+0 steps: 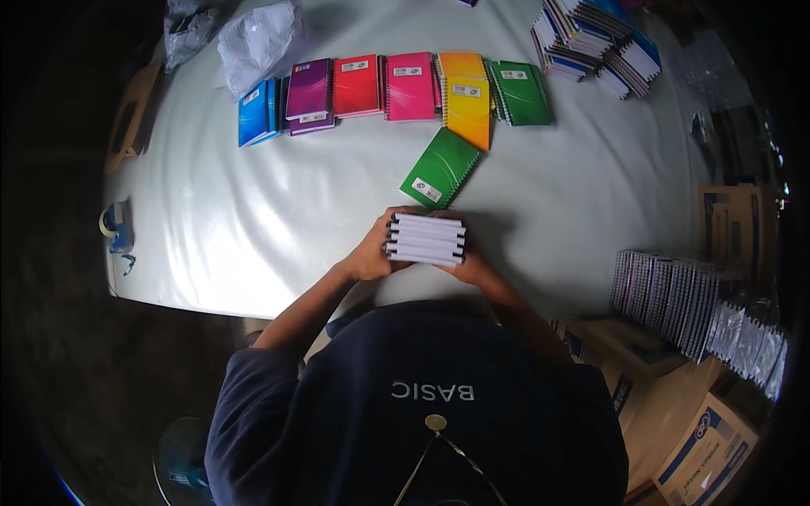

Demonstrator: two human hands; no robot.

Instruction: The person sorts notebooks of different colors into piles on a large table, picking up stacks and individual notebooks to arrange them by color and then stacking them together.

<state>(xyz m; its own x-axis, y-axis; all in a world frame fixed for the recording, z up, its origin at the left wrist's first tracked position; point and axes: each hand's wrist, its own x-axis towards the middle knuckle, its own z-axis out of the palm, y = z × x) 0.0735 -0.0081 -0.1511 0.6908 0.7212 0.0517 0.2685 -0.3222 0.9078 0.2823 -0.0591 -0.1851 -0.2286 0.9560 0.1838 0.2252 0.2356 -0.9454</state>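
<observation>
Both my hands, left [369, 250] and right [472, 266], grip a notebook stack [426, 239] at the near table [253, 219] edge; colour piles [396, 88] laid out, one green notebook [440, 168] loose, more unsorted top right [595, 38].

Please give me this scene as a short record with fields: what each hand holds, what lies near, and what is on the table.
left hand: left hand grips the left end of a stack of notebooks
right hand: right hand holds the stack's right end, mostly hidden behind it
nearest thing: single green notebook, tilted, just beyond the stack
row behind: row of coloured notebooks, blue to green
surface: white table
far right corner: notebook pile
</observation>
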